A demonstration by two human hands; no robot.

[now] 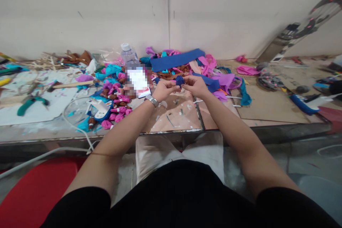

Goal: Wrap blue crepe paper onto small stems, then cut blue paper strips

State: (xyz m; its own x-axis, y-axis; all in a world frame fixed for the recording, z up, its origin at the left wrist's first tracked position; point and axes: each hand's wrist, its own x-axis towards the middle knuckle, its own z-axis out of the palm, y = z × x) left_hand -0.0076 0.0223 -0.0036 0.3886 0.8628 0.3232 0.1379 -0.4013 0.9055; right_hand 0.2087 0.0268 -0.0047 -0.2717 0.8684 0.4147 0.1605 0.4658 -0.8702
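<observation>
left hand [164, 89], right hand [195, 83] pinch blue cloth wad [180, 80] | above table edge [171, 132]

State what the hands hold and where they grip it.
Both hands, left hand and right hand, pinch a small dark blue bunched fabric piece between their fingers, one on each side.

It was a craft workshop. The long bench [267, 108] against a bare wall was strewn with fabric scraps [221, 80] in pink, purple and blue, small pink cloth bundles [117, 110], wooden sticks [48, 60], green-handled pliers [28, 104] and cardboard sheets [269, 105].
</observation>
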